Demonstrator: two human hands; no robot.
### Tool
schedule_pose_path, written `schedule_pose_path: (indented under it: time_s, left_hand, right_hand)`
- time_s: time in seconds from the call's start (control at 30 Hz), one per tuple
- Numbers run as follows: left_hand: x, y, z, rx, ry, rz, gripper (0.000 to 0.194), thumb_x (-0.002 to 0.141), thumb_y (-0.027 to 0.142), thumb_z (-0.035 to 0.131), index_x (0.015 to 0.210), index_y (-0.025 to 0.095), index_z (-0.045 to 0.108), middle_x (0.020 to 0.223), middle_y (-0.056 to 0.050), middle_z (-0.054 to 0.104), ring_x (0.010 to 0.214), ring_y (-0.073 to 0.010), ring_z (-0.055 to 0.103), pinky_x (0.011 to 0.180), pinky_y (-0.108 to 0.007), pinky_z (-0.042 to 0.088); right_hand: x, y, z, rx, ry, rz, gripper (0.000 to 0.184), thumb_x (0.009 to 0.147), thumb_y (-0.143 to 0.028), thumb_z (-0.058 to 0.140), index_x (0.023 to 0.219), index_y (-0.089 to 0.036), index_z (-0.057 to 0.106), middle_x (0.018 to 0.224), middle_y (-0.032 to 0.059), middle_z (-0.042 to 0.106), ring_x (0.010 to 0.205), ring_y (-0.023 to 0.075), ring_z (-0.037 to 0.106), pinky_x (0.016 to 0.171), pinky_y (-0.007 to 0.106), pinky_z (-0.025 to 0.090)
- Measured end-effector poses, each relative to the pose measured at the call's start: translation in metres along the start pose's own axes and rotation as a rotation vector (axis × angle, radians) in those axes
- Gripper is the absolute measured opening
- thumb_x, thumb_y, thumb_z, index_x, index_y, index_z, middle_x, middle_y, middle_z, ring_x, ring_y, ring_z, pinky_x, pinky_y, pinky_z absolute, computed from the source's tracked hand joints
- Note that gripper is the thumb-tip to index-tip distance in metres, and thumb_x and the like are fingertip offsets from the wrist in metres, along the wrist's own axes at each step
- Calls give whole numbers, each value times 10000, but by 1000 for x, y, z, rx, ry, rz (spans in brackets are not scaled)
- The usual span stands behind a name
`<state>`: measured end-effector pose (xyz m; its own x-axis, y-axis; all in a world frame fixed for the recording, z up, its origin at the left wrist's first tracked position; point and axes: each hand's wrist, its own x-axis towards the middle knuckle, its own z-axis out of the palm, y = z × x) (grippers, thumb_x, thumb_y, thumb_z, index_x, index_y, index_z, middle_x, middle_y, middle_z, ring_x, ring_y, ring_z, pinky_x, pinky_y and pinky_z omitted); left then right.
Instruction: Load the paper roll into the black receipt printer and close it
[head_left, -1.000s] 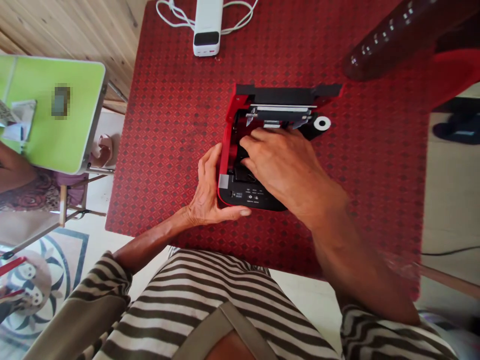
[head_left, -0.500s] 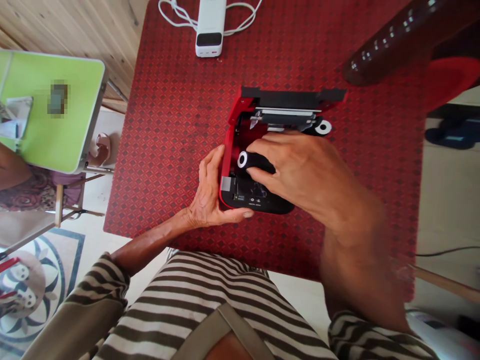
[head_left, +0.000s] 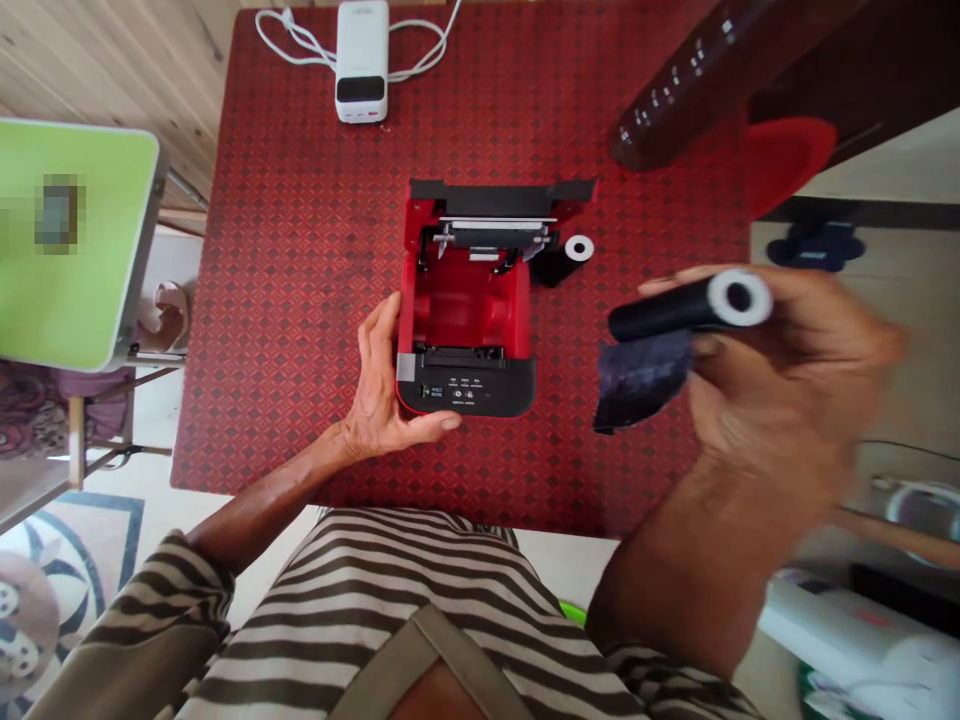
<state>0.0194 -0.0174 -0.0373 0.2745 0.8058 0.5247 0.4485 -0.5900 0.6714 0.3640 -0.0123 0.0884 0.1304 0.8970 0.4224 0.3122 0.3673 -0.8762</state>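
Note:
A small red and black printer (head_left: pixel 466 385) sits on the table with its lid raised, baring the red inner compartment. My left hand (head_left: pixel 382 400) holds its near left corner, fingers along the side and thumb across the front edge. Off to the right, my right hand (head_left: pixel 795 370) grips a black paper roll (head_left: pixel 667 308) in the air. That roll has a white core facing right, and a loose dark strip hangs from it. Another black roll with a white core (head_left: pixel 568 260) lies on the table against the printer's far right side.
A white power bank (head_left: pixel 362 75) with a white cable stands at the back left of the red patterned table (head_left: pixel 300 240). A dark bottle-like cylinder (head_left: pixel 675 95) lies at the back right. A green table (head_left: pixel 75 290) is at far left, and a red stool (head_left: pixel 795 150) shows at right.
My right hand has lifted the black roll out of the printer's compartment and carried it right. My left hand has stayed on the printer. The view has shifted to the right.

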Motion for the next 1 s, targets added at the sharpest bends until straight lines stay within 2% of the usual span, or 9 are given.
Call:
schedule_pose_path:
  time_s: [0.03,0.1,0.23,0.37,0.53,0.63,0.77,0.87,1.0]
  left_hand:
    - [0,0,-1,-1,3,0,1588,930,1202,741,2084,322,95,1966,-264,446,1797,-532,516,1489,-783,498]
    - [0,-1,-2,-4,6,3,1572,940,1200,731,2085,318,114,1961,-262,453,1797,-531,515,1489,-777,493]
    - [0,-3,-3,-18,7,9,1555,948,1205,713,2085,313,138,1954,-256,463,1803,-526,510,1495,-760,482]
    - [-1,-5,-3,-8,2,-7,1565,935,1218,710,2083,327,129,1979,-251,431,1813,-526,498,1508,-760,458]
    - [-1,-6,-4,-28,-2,3,1553,952,1212,695,2088,317,127,1980,-249,423,1803,-528,493,1506,-767,450]
    - [-1,-5,-4,-23,-7,-1,1546,955,1209,692,2087,325,121,1984,-248,423,1796,-524,501,1499,-766,460]
    - [-1,-5,-4,-18,-9,-9,1558,935,1210,716,2082,340,119,1984,-246,428,1787,-525,513,1490,-778,466]
    - [-2,-5,-4,-29,-4,-3,1550,948,1206,707,2085,327,126,1972,-249,430,1783,-529,503,1483,-787,465]
    - [-2,-5,-4,-21,-3,-8,1550,940,1202,720,2080,335,128,1962,-241,438,1780,-525,503,1485,-784,464]
  right_hand:
    - [-6,16,-2,12,-68,126,312,1046,-486,1066,1343,-495,973,1313,44,989,1211,405,960,1021,599,803]
    - [-16,44,-1,16,-152,244,302,1021,-475,1063,1304,-448,962,1304,31,996,1168,348,964,1034,541,814]
    - [-29,75,13,-5,-272,323,325,972,-457,1039,1274,-377,948,1235,25,990,1133,321,962,1071,545,825]
    - [-34,78,28,-51,-336,321,304,1009,-390,954,1312,-363,962,1224,30,990,1074,299,958,1010,502,817]
    - [-36,71,22,-99,-381,347,494,1021,-375,938,1514,-379,920,1390,56,986,1221,330,963,1154,584,808]
    - [-32,73,6,-24,-340,418,619,955,-355,980,1567,-386,890,1469,86,970,1301,338,952,1172,565,808]
    - [-7,91,-9,-63,-152,416,470,937,-358,989,1397,-332,893,1330,112,972,1253,314,938,1191,547,778]
    - [18,111,2,-86,-51,404,594,842,-376,1086,1387,-313,857,1453,152,947,1344,333,906,1214,568,756]
    - [41,131,35,-68,-60,390,723,790,-447,1161,1428,-328,841,1533,134,936,1417,332,873,1227,549,736]
